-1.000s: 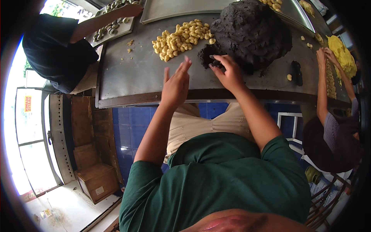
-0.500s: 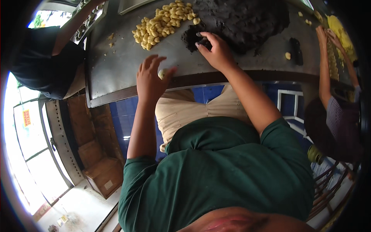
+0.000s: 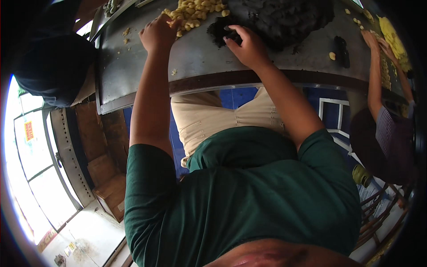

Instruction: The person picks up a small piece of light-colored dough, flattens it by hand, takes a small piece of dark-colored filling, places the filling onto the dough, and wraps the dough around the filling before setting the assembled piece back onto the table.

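My left hand [image 3: 158, 34] reaches over the table to the near left edge of a pile of small yellow dough pieces [image 3: 195, 14]. Its fingers bend toward the pile, and their tips are partly hidden, so whether they grip a piece does not show. My right hand [image 3: 250, 48] rests by a dark, crumbly clump [image 3: 217, 32], with thumb and forefinger apart at its right side. Just beyond lies a large mound of black paste [image 3: 293, 20].
A co-worker's hands [image 3: 373, 40] work at the right beside yellow material [image 3: 393, 40]. A dark lump [image 3: 341, 52] and a yellow piece [image 3: 332, 56] lie at the table's right. Another person in dark clothes [image 3: 53, 66] stands left. Small crumbs [image 3: 174, 71] dot the metal table [image 3: 129, 75].
My left hand has moved forward from near the table's front edge to the yellow pile. The pale round piece seen by it is out of sight. My right hand stays by the dark clump.
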{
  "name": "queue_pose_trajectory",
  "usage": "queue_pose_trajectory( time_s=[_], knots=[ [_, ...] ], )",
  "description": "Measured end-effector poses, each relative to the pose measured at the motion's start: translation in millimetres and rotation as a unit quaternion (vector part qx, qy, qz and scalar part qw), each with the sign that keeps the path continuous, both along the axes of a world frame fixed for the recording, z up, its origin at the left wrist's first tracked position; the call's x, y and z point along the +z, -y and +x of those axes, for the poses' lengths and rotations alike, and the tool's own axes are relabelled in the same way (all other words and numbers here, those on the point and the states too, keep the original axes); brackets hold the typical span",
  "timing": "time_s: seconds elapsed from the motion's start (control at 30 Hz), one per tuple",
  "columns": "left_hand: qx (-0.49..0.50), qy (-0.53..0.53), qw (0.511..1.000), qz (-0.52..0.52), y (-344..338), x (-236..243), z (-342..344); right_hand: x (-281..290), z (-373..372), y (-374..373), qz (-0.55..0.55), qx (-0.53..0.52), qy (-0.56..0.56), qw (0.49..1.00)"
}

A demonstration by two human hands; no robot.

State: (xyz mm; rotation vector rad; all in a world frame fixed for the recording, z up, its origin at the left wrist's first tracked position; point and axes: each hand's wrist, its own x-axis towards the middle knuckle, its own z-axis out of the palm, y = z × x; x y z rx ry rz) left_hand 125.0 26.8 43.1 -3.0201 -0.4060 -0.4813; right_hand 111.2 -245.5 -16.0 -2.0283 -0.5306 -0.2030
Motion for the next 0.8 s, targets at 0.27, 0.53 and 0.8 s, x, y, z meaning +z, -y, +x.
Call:
queue_pose_trajectory(
  time_s=[0.27,0.53,0.8],
  knots=[
    [-0.100,0.140,0.982,-0.074,4,5,-3,-4,1,0,-0.009,0.014,-0.013,1.000],
    [-0.061,0.085,0.990,-0.094,15,-47,-125,15,-13,-5,0.016,-0.038,0.059,0.997],
    [-0.074,0.131,0.974,-0.169,14,-43,-120,3,36,-59,-0.286,0.081,0.193,0.935]
  ],
)
